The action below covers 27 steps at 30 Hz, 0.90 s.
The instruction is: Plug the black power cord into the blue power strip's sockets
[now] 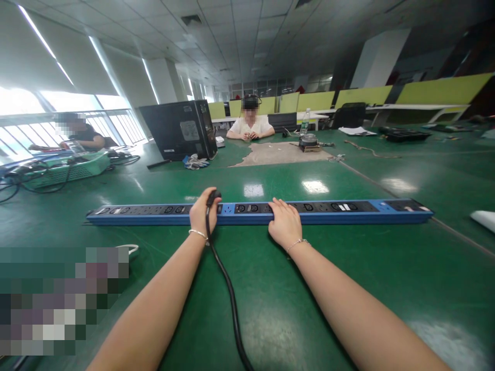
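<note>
A long blue power strip (328, 218) with a black socket face lies crosswise on the green table. Over its left half, my left hand (201, 212) is closed round the black plug (213, 196) of a power cord. The thick black cord (231, 288) runs from that plug down toward me and out at the bottom. My right hand (285, 221) grips the strip right of its middle, fingers laid over the socket face toward the far edge and thumb at the near side. Which sockets lie under my fingers is hidden.
A black computer case (178, 131) stands at the back left beside gloves (195, 162). Farther left is a green basket (65, 167) with cables. Across the table sits a person (250, 123); another person (87, 135) is at the left. A round metal part (308, 140) sits near a bottle (305, 123).
</note>
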Available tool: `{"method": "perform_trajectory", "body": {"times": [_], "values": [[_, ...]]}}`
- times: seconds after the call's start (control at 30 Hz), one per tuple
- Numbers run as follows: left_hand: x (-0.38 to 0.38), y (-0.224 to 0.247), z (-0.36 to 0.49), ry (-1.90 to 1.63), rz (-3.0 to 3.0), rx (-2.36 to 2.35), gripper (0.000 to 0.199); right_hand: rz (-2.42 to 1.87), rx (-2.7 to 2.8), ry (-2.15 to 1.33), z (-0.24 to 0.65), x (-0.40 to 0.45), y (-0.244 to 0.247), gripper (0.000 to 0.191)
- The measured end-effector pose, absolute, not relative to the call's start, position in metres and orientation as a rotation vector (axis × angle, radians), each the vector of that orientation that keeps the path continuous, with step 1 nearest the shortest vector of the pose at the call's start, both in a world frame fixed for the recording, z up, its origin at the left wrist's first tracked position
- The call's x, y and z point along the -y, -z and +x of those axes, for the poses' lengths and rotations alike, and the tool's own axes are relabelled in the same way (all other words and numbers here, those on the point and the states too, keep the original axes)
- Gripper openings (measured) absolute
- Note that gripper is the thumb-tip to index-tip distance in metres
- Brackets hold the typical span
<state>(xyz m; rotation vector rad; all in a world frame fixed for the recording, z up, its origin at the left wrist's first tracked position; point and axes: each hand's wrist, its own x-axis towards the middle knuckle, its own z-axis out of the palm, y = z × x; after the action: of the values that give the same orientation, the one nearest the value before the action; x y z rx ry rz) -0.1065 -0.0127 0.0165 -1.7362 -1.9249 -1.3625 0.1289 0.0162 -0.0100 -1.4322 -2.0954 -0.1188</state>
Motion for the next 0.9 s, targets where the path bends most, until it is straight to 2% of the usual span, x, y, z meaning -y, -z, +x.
{"method": "perform_trajectory", "body": {"times": [0.07,0.3,0.63,0.9], "values": [[0.017,-0.024,-0.127,1.455,-1.610,1.957,0.034,-1.432,2.098,0.123,0.129,-0.016,0.010,0.051],[0.031,-0.014,-0.201,1.380,-1.600,2.166,0.036,-1.432,2.092,0.113,0.129,-0.017,0.011,0.052],[0.030,-0.013,-0.201,1.165,-1.749,2.264,0.044,-1.442,2.103,0.086,0.129,-0.017,0.009,0.052],[0.029,-0.010,-0.209,1.058,-1.793,2.229,0.042,-1.429,2.096,0.096,0.129,-0.018,0.010,0.052]]}}
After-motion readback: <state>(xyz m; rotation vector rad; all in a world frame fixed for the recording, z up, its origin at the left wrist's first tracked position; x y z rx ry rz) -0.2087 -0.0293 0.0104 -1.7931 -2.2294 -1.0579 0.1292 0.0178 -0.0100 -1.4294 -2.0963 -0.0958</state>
